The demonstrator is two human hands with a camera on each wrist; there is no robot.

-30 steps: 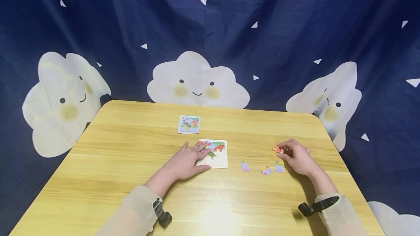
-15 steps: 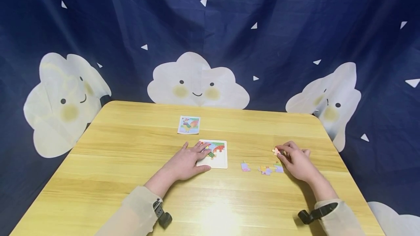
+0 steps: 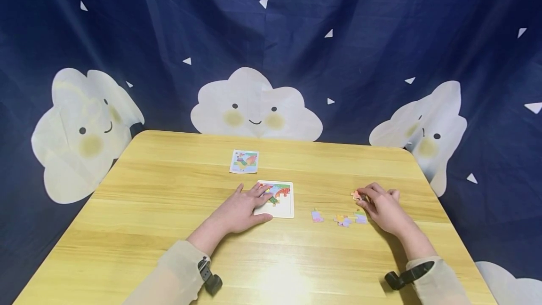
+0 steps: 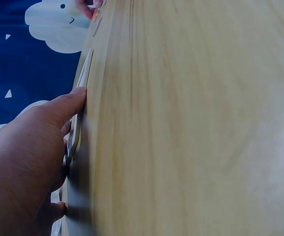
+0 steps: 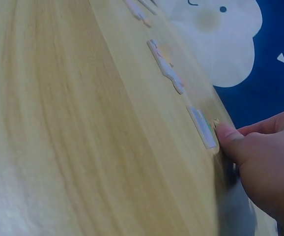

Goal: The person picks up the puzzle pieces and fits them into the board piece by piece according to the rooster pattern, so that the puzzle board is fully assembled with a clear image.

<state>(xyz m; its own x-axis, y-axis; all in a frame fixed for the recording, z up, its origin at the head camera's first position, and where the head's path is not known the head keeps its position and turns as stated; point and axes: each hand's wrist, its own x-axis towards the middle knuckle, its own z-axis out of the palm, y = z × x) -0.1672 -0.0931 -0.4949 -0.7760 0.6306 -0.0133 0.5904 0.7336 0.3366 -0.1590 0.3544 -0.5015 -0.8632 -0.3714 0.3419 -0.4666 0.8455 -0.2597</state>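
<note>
We see the right hand [image 3: 383,206] with a narrow grip, thumb and forefinger pinching an orange-red puzzle piece [image 3: 356,195]. The piece sits at the fingertips, poking out to the left of the grip; we cannot tell whether its underside touches the worktop [image 3: 178,187]. In the right wrist view, only a small bit of it shows past the thumb.

Just beside this grip, on our side of it, lies a green-and-lilac piece [image 3: 360,217]. Next to that, farther left, we find a yellow-and-lilac piece [image 3: 342,220], then a mostly lilac piece [image 3: 316,216], all three flat on the wood.

Our left hand [image 3: 241,208] has a wide grip, its fingers spread over the left side of a white puzzle tray [image 3: 284,212], the thumb at its near edge. Joined pieces fill the far part of that tray, which lies well apart from the pinched piece. Beyond the tray we see a picture card [image 3: 244,162], and behind the worktop hangs a blue curtain [image 3: 292,51] with smiling clouds.
</note>
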